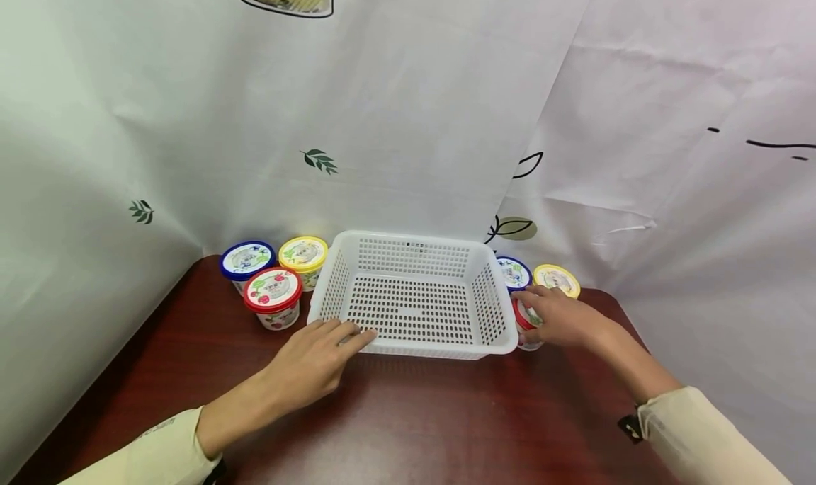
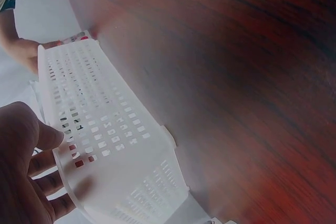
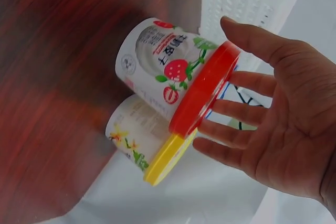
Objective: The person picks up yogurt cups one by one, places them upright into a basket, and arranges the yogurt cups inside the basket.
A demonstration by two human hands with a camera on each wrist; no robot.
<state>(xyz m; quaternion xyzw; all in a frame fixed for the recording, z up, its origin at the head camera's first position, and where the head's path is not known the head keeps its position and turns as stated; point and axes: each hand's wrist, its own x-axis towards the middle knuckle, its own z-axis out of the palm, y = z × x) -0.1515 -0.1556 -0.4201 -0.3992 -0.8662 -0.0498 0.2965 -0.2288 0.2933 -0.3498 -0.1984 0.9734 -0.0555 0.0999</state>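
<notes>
A white perforated plastic basket (image 1: 433, 349) stands against the back wall. My left hand (image 1: 315, 357) grips its near left rim, the thumb in front and the fingers behind it in the left wrist view. To the basket's right is a strawberry-printed tub with a red lid (image 3: 168, 72). My right hand (image 3: 283, 108) is at that lid, thumb and fingers spread to either side, with the palm away from it. From the head, this hand (image 1: 564, 316) hides part of the red-lidded tub. A yellow-lidded tub (image 1: 556, 280) and a blue-lidded tub (image 1: 513, 272) stand behind it.
Left of the basket stand three more tubs, with a blue lid (image 1: 247, 260), a red lid (image 1: 274, 290) and a yellow lid (image 1: 304, 253). White printed sheeting (image 1: 408, 117) hangs behind and beside the dark red wooden table (image 1: 421, 421).
</notes>
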